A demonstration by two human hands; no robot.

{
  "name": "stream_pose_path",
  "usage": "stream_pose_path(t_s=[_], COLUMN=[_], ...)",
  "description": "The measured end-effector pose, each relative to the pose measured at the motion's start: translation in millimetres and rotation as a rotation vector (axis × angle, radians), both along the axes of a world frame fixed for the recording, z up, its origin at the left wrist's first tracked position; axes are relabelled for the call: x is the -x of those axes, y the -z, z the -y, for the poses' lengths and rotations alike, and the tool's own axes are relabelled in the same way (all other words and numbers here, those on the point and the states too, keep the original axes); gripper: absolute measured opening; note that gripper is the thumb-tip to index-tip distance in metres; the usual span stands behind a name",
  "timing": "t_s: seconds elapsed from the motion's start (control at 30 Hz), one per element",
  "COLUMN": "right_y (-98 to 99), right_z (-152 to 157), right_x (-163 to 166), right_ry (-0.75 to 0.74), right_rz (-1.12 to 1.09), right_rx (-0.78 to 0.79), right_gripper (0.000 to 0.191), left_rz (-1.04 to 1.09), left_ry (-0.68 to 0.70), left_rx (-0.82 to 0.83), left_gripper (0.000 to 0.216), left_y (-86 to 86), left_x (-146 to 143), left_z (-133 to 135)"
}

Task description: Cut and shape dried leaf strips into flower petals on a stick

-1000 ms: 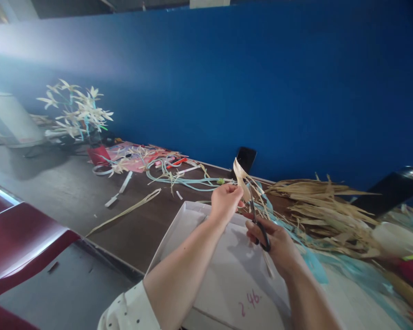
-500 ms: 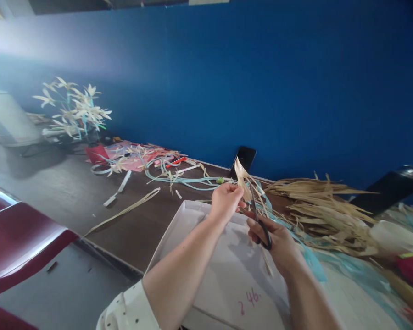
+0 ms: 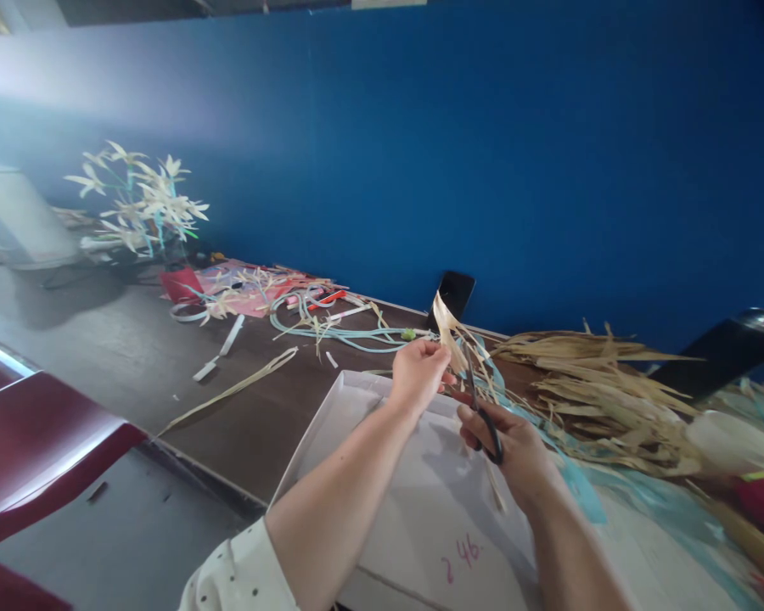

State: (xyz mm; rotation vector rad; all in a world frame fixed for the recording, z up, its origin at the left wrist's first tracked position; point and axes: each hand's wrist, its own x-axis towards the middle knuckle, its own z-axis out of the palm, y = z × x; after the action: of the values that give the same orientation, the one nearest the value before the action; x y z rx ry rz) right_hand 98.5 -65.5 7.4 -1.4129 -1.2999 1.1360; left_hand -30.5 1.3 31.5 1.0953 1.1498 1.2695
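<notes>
Between the thumb and fingers of my left hand (image 3: 418, 373) a pale dried husk piece (image 3: 444, 321) is pinched, its pointed tip up. My right hand (image 3: 508, 441) grips black-handled scissors (image 3: 491, 433), their blades pointing up beside the husk. Whether the blades touch the husk I cannot tell. Both hands are above a white cardboard box lid (image 3: 407, 509) with pink handwriting on it. A thin dried strip (image 3: 497, 490) lies on the lid under my right hand.
Dried husks (image 3: 611, 399) are heaped at the right beside light-blue plastic (image 3: 579, 484). A dark phone (image 3: 455, 295) leans on the blue wall (image 3: 382, 153). Blue cords (image 3: 331, 335) lie on the dark table (image 3: 255, 433). Husk flowers (image 3: 159, 199) stand far left, above a red chair (image 3: 44, 450).
The view has shifted very slightly. Both hands, the husk piece and the scissors keep nearly the same positions.
</notes>
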Motion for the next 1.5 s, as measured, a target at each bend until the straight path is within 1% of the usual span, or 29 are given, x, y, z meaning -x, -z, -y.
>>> stream_pose_path(t_s=[0.17, 0.57, 0.83, 1.13, 1.5], right_y=[2.8, 3.1, -1.0, 2.4, 0.5], right_z=[-1.3, -2.4, -0.2, -0.8, 0.7], right_x=[-0.8, -1.0, -0.3, -0.9, 1.0], right_ry=[0.014, 0.046, 0.058, 0.057, 0.093], right_rz=[-0.006, -0.040, 0.046, 0.028, 0.048], right_rx=[-0.006, 0.034, 0.008, -0.003, -0.034], right_gripper=[0.050, 0.054, 0.052, 0.050, 0.052], left_rz=[0.007, -0.002, -0.001, -0.002, -0.016], left_ry=[0.011, 0.020, 0.030, 0.023, 0.015], left_rx=[0.010, 0.032, 0.033, 0.032, -0.005], left_gripper=[0.019, 0.019, 0.018, 0.017, 0.019], left_y=[1.3, 1.2, 2.7, -0.9, 0.6], left_x=[-0.1, -1.3, -1.1, -0.1, 0.2], left_z=[-0.6, 0.1, -0.8, 0.5, -0.6])
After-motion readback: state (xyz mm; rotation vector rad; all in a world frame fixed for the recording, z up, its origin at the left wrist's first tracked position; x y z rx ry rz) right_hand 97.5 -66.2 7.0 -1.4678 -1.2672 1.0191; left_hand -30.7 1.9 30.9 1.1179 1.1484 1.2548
